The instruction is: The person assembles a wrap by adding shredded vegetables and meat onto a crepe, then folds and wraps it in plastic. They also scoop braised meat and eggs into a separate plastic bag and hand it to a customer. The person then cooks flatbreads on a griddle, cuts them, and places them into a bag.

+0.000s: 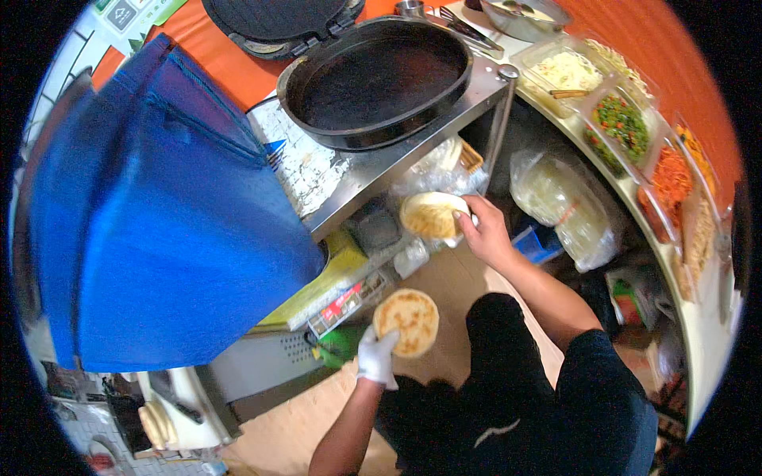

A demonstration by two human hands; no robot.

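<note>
My left hand (376,354), in a white glove, grips the edge of a round flatbread (409,321) with browned patches on its upper face. Farther forward and to the right, my bare right hand (485,226) pinches a second flatbread (431,217), held tilted; whether it is one piece or two together I cannot tell. Both breads are in the air over the floor, apart from each other. Ahead of them a black electric griddle (381,77) stands on a steel table (417,143) with its lid (280,24) tipped back.
A blue cloth (190,238) covers a large area on the left. At right, a curved counter (702,357) bears tubs of shredded white vegetable (565,71), chopped green peppers (622,125) and shredded carrot (670,178). Under it hangs a plastic bag (559,202). Several breads (158,425) lie lower left.
</note>
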